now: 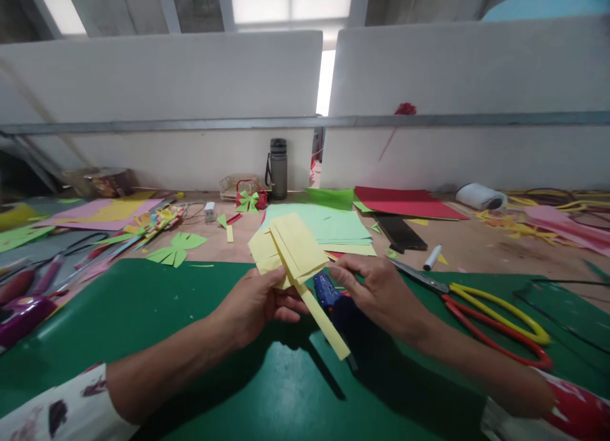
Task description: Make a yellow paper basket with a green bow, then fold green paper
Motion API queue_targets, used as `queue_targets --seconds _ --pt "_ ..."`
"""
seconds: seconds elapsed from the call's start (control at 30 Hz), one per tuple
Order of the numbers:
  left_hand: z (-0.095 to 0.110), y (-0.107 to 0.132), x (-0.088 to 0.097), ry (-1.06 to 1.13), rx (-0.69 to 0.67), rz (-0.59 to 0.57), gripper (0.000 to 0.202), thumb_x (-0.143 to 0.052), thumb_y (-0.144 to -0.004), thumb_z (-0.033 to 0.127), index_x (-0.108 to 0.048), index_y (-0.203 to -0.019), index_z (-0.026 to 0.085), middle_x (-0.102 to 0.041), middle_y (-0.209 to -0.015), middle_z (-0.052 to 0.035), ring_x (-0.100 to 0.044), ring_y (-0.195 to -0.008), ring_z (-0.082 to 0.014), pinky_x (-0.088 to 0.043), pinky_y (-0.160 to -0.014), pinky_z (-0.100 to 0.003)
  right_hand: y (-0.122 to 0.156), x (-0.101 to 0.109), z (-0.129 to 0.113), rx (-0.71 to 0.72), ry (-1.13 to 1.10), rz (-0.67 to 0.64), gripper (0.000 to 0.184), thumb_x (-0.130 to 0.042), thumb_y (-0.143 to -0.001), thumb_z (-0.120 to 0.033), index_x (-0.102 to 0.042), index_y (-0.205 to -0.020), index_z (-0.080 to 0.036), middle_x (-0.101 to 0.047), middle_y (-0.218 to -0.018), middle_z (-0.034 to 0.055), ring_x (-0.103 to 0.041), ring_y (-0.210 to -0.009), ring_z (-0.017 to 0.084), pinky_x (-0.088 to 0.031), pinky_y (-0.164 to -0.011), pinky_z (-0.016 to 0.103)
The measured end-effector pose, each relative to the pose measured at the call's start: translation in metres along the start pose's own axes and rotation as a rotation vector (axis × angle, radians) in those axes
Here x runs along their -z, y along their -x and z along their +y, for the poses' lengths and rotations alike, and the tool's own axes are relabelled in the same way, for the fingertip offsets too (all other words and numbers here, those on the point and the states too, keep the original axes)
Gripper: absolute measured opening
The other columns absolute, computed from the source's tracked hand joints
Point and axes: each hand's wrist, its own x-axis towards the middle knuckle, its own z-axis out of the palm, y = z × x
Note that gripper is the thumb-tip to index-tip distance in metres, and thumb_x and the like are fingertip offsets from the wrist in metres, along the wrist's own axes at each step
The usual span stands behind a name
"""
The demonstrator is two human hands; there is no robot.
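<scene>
My left hand [267,298] grips a yellow folded paper piece [298,247], thumb on top and fingers beneath. The piece has layered flaps at its upper end and a long narrow strip [326,325] slanting down to the right. Close to the flap's right corner, my right hand [374,288] is closed, thumb and fingers pressed together. Whether it pinches that corner or something small is hidden. Below and between the hands lies a blue tool [326,291] resembling a glue gun, partly covered by the strip and in shadow.
Large scissors [495,320] with red and yellow handles lie right on the green mat [214,390]. Behind are light green sheets [328,225], red paper [405,201], a dark phone-like slab [398,231], a marker [433,258], a bottle [279,169] and green cutouts [176,249].
</scene>
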Motion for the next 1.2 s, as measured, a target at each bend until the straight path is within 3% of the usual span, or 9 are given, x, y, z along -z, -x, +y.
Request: queue_targets --seconds 0.13,0.27,0.4,0.53,0.7,0.8,0.9,1.07,1.2 --pt "-0.002 0.001 -0.002 0.057 -0.039 0.042 0.026 -0.043 -0.093 0.022 -0.064 -0.098 0.007 -0.069 -0.077 -0.0124 -0.067 -0.058 -0.0153 -0.052 -0.049 -0.020 0.007 -0.012 -0.008 -0.208 -0.318 -0.352 0.043 -0.044 -0.090 -0.046 -0.047 -0.057 -0.017 -0.044 -0.051 -0.0035 -0.038 -0.047 0.008 -0.027 -0.045 0.022" --pt "-0.003 0.005 -0.003 0.078 -0.067 0.053 0.026 -0.042 -0.094 0.022 -0.064 -0.098 0.008 -0.069 -0.074 -0.0110 -0.067 -0.058 -0.0152 -0.052 -0.050 -0.020 0.007 -0.020 -0.013 -0.388 -0.449 -0.494 0.040 -0.057 -0.079 -0.045 -0.042 -0.053 -0.018 -0.034 -0.045 -0.0073 -0.028 -0.041 0.005 -0.021 -0.039 0.020" --pt "-0.004 0.006 -0.003 0.059 -0.069 0.036 0.025 -0.043 -0.094 0.022 -0.062 -0.102 0.008 -0.069 -0.078 -0.0119 -0.067 -0.058 -0.0138 -0.052 -0.051 -0.020 0.007 -0.026 -0.016 -0.456 -0.469 -0.518 0.039 -0.058 -0.077 -0.044 -0.042 -0.051 -0.019 -0.035 -0.044 -0.0070 -0.029 -0.039 0.006 -0.023 -0.038 0.019" --pt "-0.002 0.006 -0.003 0.021 -0.037 0.078 0.023 -0.045 -0.092 0.019 -0.062 -0.104 0.007 -0.070 -0.079 -0.0119 -0.068 -0.058 -0.0137 -0.052 -0.047 -0.018 0.007 -0.017 -0.015 -0.324 -0.352 -0.508 0.039 -0.047 -0.086 -0.043 -0.046 -0.056 -0.018 -0.040 -0.048 -0.0050 -0.033 -0.042 0.007 -0.026 -0.041 0.021" --pt "0.003 0.001 0.003 0.049 -0.041 0.192 0.019 -0.045 -0.090 0.014 -0.061 -0.101 0.009 -0.069 -0.081 -0.0098 -0.068 -0.056 -0.0131 -0.053 -0.045 -0.018 0.010 0.010 -0.002 -0.030 0.415 -0.315 0.017 -0.053 -0.086 -0.031 -0.063 -0.087 -0.018 -0.065 -0.084 0.0069 -0.058 -0.078 0.021 -0.039 -0.067 0.031" --pt "0.006 -0.002 0.005 0.062 -0.047 0.235 0.021 -0.043 -0.090 0.012 -0.060 -0.101 0.008 -0.068 -0.079 -0.0094 -0.068 -0.057 -0.0143 -0.054 -0.046 -0.020 0.017 0.014 0.014 -0.043 0.651 -0.415 0.017 -0.061 -0.081 -0.029 -0.061 -0.095 -0.019 -0.065 -0.094 0.0097 -0.061 -0.086 0.027 -0.042 -0.067 0.034" --pt "0.006 -0.003 0.006 0.087 -0.032 0.219 0.022 -0.041 -0.090 0.013 -0.060 -0.101 0.008 -0.068 -0.080 -0.0099 -0.068 -0.058 -0.0154 -0.056 -0.046 -0.022 0.024 0.010 0.029 -0.073 0.663 -0.479 0.019 -0.065 -0.076 -0.026 -0.058 -0.092 -0.019 -0.065 -0.090 0.0071 -0.063 -0.083 0.027 -0.044 -0.065 0.034" --pt "0.004 -0.006 0.007 0.131 0.005 0.222 0.022 -0.041 -0.089 0.012 -0.061 -0.099 0.008 -0.068 -0.081 -0.0108 -0.068 -0.060 -0.0153 -0.055 -0.045 -0.022 0.026 0.003 0.041 -0.079 0.530 -0.450 0.042 -0.063 -0.075 -0.018 -0.050 -0.114 -0.021 -0.067 -0.106 0.0090 -0.063 -0.095 0.028 -0.047 -0.075 0.037" --pt "0.005 -0.008 0.010 0.128 0.019 0.254 0.023 -0.039 -0.089 0.011 -0.060 -0.098 0.007 -0.068 -0.083 -0.0120 -0.068 -0.058 -0.0153 -0.054 -0.044 -0.021 0.024 0.006 0.039 -0.014 0.323 -0.360 0.026 -0.048 -0.082 -0.016 -0.052 -0.107 -0.020 -0.069 -0.092 0.0069 -0.066 -0.080 0.023 -0.049 -0.069 0.032"
